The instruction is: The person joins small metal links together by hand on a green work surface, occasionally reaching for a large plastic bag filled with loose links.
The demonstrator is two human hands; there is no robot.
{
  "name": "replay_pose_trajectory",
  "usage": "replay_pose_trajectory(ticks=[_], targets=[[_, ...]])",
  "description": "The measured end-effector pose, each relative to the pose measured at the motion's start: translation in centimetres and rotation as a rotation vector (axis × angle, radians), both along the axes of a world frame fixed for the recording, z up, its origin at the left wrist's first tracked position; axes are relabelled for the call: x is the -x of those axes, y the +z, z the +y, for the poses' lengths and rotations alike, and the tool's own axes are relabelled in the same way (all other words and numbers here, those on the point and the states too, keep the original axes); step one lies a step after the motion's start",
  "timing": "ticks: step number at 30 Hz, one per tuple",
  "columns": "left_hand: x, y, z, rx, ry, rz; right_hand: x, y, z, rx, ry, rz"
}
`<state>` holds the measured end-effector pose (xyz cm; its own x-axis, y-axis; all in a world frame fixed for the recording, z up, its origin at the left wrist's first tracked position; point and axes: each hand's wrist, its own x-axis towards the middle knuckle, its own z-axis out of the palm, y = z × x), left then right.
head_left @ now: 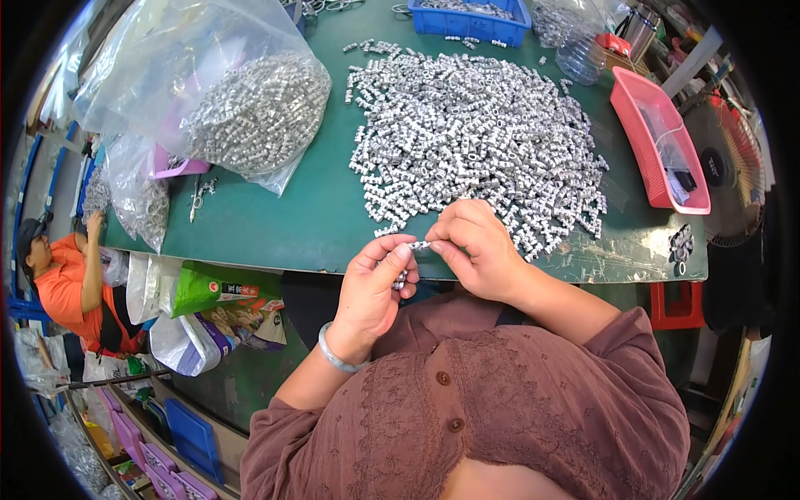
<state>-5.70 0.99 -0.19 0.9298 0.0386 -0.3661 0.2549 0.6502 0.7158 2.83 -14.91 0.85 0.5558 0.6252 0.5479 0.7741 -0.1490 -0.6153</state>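
Note:
At the table's near edge, my left hand (375, 279) is closed, with a small silver metal part (419, 245) pinched between thumb and forefinger. More of these small metal parts (400, 280) show under its curled fingers. From the other side, my right hand (479, 252) pinches the end of the same part between thumb and fingertips; its finer shape is too small to make out. Just beyond both hands spreads a large heap of similar silver parts (479, 137), short and ribbed, on the green table (267, 229).
Left of the heap lies a clear plastic bag (258, 117) full of metal parts, near a purple scoop (179, 164). A blue tray (471, 21) stands at the back, a pink basket (662, 137) at right beside a fan (721, 167). Dark rings (682, 246) lie near the right corner. A co-worker (71, 283) is at far left.

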Motion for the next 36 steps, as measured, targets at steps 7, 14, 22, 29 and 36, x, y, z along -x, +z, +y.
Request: replay_pose_trajectory(ticks=[7, 14, 22, 29, 36], targets=[[-0.2, -0.8, 0.9, 0.366, -0.051, 0.018, -0.4, -0.5, -0.9, 0.165, -0.168, -0.197], [-0.1, -0.8, 1.2, 0.481, -0.052, -0.038, -0.3, -0.7, -1.2, 0.367, -0.246, -0.24], [0.0, 0.1, 0.7, 0.334, 0.031, 0.039, -0.5, 0.2, -1.6, 0.403, -0.127, -0.229], [0.1, -0.7, 0.8, 0.313, -0.031, 0.003, -0.6, -0.2, -0.9, 0.418, -0.201, -0.217], [0.2, -0.5, 0.6, 0.191, -0.012, 0.035, -0.8, -0.4, -0.8, 0.393, -0.13, -0.183]])
